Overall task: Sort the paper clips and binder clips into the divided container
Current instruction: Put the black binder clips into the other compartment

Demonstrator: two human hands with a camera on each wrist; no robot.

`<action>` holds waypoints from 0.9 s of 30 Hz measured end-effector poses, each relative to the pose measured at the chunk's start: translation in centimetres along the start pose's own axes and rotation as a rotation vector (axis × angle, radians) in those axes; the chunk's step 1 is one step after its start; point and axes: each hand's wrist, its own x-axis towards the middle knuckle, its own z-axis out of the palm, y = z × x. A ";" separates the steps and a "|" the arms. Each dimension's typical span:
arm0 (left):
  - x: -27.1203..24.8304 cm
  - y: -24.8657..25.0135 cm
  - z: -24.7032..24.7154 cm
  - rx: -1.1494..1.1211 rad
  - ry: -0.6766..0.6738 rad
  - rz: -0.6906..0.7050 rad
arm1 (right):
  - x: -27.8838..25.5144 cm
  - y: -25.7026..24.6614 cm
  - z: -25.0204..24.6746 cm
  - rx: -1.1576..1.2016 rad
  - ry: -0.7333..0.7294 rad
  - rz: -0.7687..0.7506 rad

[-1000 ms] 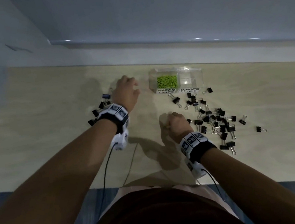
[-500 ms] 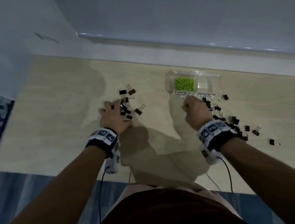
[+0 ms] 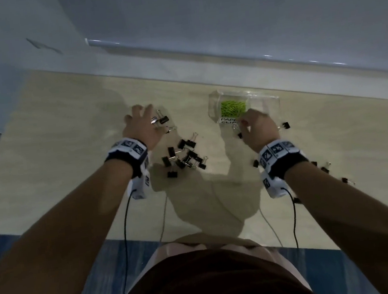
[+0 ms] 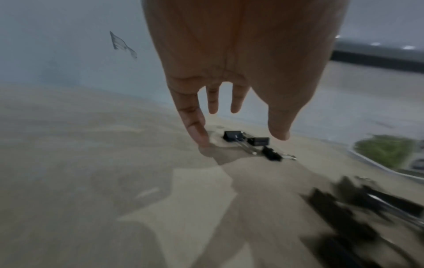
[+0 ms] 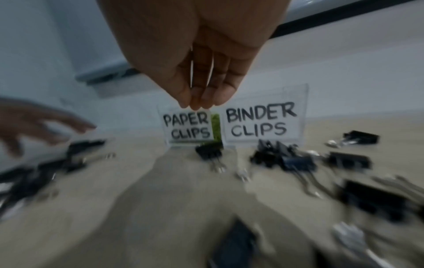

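Note:
A clear divided container (image 3: 265, 100) stands at the back of the table, with green paper clips (image 3: 233, 107) in its left compartment. Its labels (image 5: 260, 123) read "PAPER CLIPS" and "BINDER CLIPS". My left hand (image 3: 140, 125) hovers with spread, straight fingers (image 4: 195, 127) over three black binder clips (image 4: 234, 136); the little finger touches the table. My right hand (image 3: 255, 126) is at the container's front wall, fingers curled together (image 5: 199, 101) around a binder clip whose wire handles (image 5: 191, 70) show in the palm.
A heap of black binder clips (image 3: 187, 157) lies between my hands. More binder clips (image 5: 298, 161) are scattered in front of and to the right of the container, partly under my right arm. A wall runs behind the wooden table (image 3: 65, 138). Wrist cables hang over the near edge.
My left hand has moved away from the heap to the farther clips and spread its fingers. My right hand has travelled from the table's middle up to the container's front.

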 end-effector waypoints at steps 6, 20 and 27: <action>0.8 1.4 1.1 0.170 -0.106 0.118 | -3.6 0.7 1.9 -0.120 -0.366 0.049; -8.1 6.2 8.1 0.005 -0.164 0.387 | -9.3 3.6 2.6 -0.012 -0.210 -0.022; -7.5 8.0 8.0 -0.089 -0.156 0.327 | -9.3 3.7 2.8 0.079 -0.136 0.018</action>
